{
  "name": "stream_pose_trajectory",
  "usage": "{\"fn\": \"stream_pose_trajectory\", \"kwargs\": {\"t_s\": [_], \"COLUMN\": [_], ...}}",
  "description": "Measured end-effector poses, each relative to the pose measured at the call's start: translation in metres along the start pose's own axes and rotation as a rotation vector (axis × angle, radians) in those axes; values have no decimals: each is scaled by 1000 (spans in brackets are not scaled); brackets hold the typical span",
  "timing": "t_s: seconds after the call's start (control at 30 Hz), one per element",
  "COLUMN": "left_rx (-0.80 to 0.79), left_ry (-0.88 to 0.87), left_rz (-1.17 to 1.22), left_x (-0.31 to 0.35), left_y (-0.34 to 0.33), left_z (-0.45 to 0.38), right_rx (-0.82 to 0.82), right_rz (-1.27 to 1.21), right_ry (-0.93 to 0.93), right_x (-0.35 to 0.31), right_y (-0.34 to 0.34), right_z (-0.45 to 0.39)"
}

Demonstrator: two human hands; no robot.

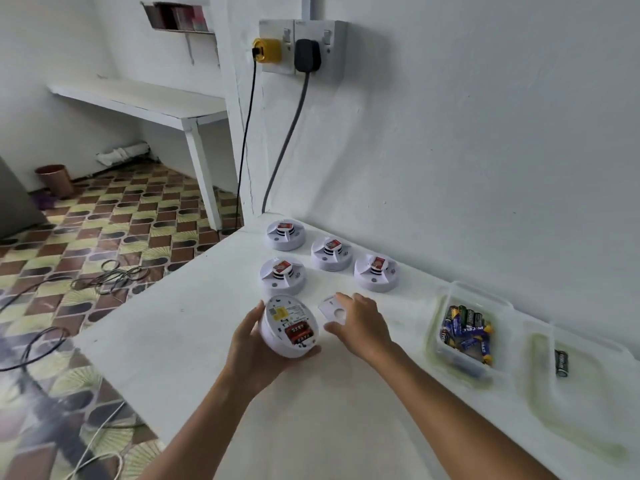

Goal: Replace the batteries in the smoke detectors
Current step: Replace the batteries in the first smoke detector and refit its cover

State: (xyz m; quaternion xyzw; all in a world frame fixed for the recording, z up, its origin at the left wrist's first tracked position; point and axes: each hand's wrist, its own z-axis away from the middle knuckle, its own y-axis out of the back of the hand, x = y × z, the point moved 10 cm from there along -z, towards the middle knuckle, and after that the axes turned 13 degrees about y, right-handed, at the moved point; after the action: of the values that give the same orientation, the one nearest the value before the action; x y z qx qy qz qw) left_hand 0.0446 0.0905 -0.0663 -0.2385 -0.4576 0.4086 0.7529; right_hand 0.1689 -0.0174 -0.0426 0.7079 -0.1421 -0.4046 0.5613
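Note:
My left hand (pixel 254 344) grips a white smoke detector (pixel 289 325) turned back side up, with red batteries showing in its open compartment. My right hand (pixel 358 323) holds a flat white cover plate (pixel 331 309) just right of the detector, low over the white table (pixel 311 410). Several more smoke detectors stand upright behind, the nearest (pixel 282 276) just beyond the held one. A clear tub (pixel 465 332) at the right holds several blue and black batteries. One dark battery (pixel 561 363) lies in a second clear tray (pixel 575 403).
The wall runs close behind the detectors and tubs. Two plugs with cables hang from wall sockets (pixel 298 46) above the table's far corner. The table's left edge drops to a patterned floor strewn with cables (pixel 104 275).

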Motion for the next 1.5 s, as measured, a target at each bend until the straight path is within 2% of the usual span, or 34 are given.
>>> {"fn": "stream_pose_trajectory", "kwargs": {"t_s": [0.13, 0.27, 0.33, 0.43, 0.53, 0.67, 0.87, 1.37, 1.5], "left_rx": [-25, -75, -108, -164, -221, -233, -250, -236, -216], "left_ry": [-4, -11, 6, 49, 51, 58, 69, 79, 82], "left_rz": [13, 23, 35, -4, -49, -60, -104, -73, -81], "left_x": [-3, 2, -2, -13, -10, -6, -10, -5, -8], "left_y": [6, 15, 17, 16, 9, 8, 7, 13, 12], "left_z": [2, 3, 5, 5, 5, 2, -2, -8, -9], "right_rx": [-25, -43, 4, 73, -16, -126, -214, -297, -249], "right_rz": [154, 107, -19, -358, -551, -516, -493, -433, -471], "right_ry": [35, 47, 15, -44, 71, 183, 158, 162, 133], "right_x": [-12, -26, -25, -27, -63, -96, -91, -96, -89], "right_y": [-4, -8, -4, 6, 9, 6, -8, -14, -12], "right_z": [-14, -21, -17, -3, 5, 6, 4, -17, -15]}}
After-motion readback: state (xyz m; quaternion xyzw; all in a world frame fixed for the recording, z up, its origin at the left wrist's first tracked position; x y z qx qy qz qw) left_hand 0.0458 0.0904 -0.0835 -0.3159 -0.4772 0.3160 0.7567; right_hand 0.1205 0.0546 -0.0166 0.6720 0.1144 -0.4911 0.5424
